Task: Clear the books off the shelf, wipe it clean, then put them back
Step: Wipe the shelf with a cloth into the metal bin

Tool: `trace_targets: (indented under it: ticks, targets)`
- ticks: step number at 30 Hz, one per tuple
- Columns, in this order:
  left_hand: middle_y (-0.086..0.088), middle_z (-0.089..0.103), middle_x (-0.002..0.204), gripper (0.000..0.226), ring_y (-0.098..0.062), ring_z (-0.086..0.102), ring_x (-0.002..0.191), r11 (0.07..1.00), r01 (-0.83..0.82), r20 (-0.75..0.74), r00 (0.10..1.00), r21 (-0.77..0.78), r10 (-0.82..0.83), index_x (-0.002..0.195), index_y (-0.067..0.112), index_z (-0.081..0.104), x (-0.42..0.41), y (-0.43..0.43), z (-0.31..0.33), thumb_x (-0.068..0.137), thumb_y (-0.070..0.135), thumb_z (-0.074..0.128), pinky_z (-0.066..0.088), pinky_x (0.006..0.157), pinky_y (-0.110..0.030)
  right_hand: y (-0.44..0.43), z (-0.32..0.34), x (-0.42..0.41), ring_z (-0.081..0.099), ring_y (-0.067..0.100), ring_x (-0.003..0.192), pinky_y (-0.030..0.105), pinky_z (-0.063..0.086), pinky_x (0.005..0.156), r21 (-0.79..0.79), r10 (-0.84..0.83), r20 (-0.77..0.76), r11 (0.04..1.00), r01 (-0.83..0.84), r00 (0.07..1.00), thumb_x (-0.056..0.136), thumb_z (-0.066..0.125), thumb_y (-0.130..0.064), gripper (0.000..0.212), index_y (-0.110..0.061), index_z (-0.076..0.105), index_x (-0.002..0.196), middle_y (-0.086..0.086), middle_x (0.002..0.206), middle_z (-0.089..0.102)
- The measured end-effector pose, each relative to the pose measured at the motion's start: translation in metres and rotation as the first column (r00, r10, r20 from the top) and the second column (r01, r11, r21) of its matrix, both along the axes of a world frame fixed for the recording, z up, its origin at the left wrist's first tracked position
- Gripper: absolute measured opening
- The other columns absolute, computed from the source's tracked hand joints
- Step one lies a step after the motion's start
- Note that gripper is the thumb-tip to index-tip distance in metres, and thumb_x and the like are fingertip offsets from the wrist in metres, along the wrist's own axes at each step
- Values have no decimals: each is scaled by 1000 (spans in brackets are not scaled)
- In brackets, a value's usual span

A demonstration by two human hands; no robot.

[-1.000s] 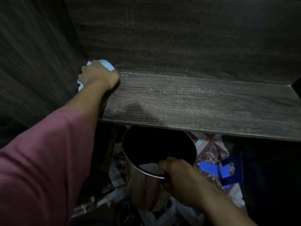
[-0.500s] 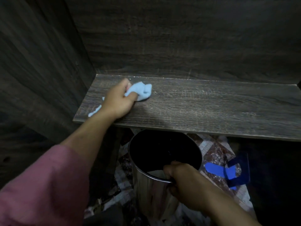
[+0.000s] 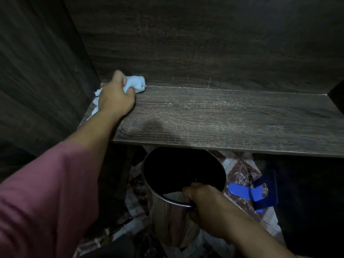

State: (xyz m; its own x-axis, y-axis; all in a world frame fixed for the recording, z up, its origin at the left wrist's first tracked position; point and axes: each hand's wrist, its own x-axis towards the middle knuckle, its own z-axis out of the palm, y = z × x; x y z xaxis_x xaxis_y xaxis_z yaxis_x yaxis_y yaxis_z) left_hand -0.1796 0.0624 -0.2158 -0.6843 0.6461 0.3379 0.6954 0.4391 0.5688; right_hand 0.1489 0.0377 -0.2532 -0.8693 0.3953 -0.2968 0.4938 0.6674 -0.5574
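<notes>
One dark wood-grain shelf (image 3: 232, 120) runs across the middle of the view from 9 o'clock to 3 o'clock. It is boxed in by one back panel (image 3: 204, 43) at 12 o'clock and one side panel (image 3: 37, 71) at 9 o'clock. Its surface shows pale streaks and specks.

One pink sleeve (image 3: 42, 198) fills the 8 o'clock corner, and its bare forearm reaches up onto the shelf. Below the shelf's front edge, at 6 o'clock, is one metal pot (image 3: 173, 220) with a dark inside, above a patterned tile floor (image 3: 240, 170).

Two hands are in view, well apart. The left hand (image 3: 114, 100), at 10 o'clock, is curled round one light blue cloth (image 3: 135, 83) and holds it in the shelf's rear left corner, where the cloth touches the board and the foot of the back panel. The right hand (image 3: 204, 203), at 5 o'clock, grips the pot's near rim with its fingers wrapped over the edge.

One small blue object (image 3: 249, 192) lies on the floor at 4 o'clock, just beside the pot; what it is cannot be told.
</notes>
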Motion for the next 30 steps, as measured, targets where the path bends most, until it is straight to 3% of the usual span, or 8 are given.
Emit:
trace_targets:
  ticks: [4, 9, 11, 14, 16, 21, 25, 30]
  targets:
    - [-2, 56, 79, 16, -29, 53, 78, 978, 197, 24, 980, -74, -196, 92, 23, 36, 11, -1, 3, 84, 26, 50, 41, 71, -40, -1, -2, 3, 59, 25, 99, 25, 43, 74, 8, -18, 16, 1000, 18, 1000, 78, 59, -5, 24, -26, 54, 88, -5, 100, 55]
    - [9, 45, 63, 13, -13, 44, 62, 935, 355, 98, 930, 3, -353, 83, 27, 36, 52, -18, 1, 76, 27, 47, 36, 63, -36, -2, 3, 4, 59, 22, 98, 21, 33, 70, -12, -13, 0, 1000, 13, 1000, 79, 56, -7, 35, -34, 36, 69, -13, 87, 43]
    - [11, 40, 64, 12, -7, 37, 59, 920, 361, 163, 909, 151, -383, 80, 26, 37, 63, -22, -4, 75, 21, 47, 34, 59, -33, -2, 4, 3, 58, 24, 98, 23, 34, 70, -14, 2, -8, 1000, -2, 1000, 80, 55, -8, 33, -35, 38, 73, -12, 88, 43]
    - [12, 37, 72, 23, 3, 37, 61, 846, 199, 193, 924, 494, -330, 80, 27, 36, 62, -14, -5, 78, 7, 48, 32, 60, -23, -2, 6, 3, 58, 26, 98, 24, 34, 70, -12, 13, -27, 1000, -13, 1000, 79, 55, -6, 31, -31, 37, 73, -9, 89, 44]
    - [13, 37, 78, 23, 4, 39, 65, 817, 132, 154, 954, 561, -259, 87, 22, 36, 53, -4, -3, 81, 3, 47, 34, 63, -21, -2, 8, 4, 57, 26, 98, 24, 34, 71, -11, 17, -34, 1000, -17, 999, 81, 56, -7, 30, -32, 39, 75, -9, 90, 44]
    - [4, 49, 90, 21, -15, 49, 77, 918, 139, 46, 985, 371, -168, 103, 12, 40, 27, 23, -3, 84, 10, 48, 37, 68, -32, 1, 7, 8, 57, 28, 98, 27, 39, 73, 4, -7, -23, 1000, 7, 1000, 82, 55, -6, 27, -28, 42, 75, 0, 99, 55]
    - [-9, 63, 105, 28, -29, 57, 96, 936, 343, -120, 929, -79, -350, 116, 18, 47, 26, 27, -3, 88, 15, 51, 39, 76, -34, 3, 2, 13, 57, 26, 95, 25, 35, 70, 21, -17, -21, 1000, 17, 1000, 80, 54, -2, 36, -27, 33, 65, -2, 94, 52]
    - [-3, 65, 113, 26, -24, 58, 104, 907, 383, -4, 921, -173, -390, 113, 27, 57, 27, 22, -1, 89, 26, 48, 40, 84, -35, 1, 7, 14, 58, 26, 100, 25, 35, 71, 49, 9, -16, 999, -8, 1000, 82, 54, -2, 22, -21, 58, 94, 1, 102, 55]
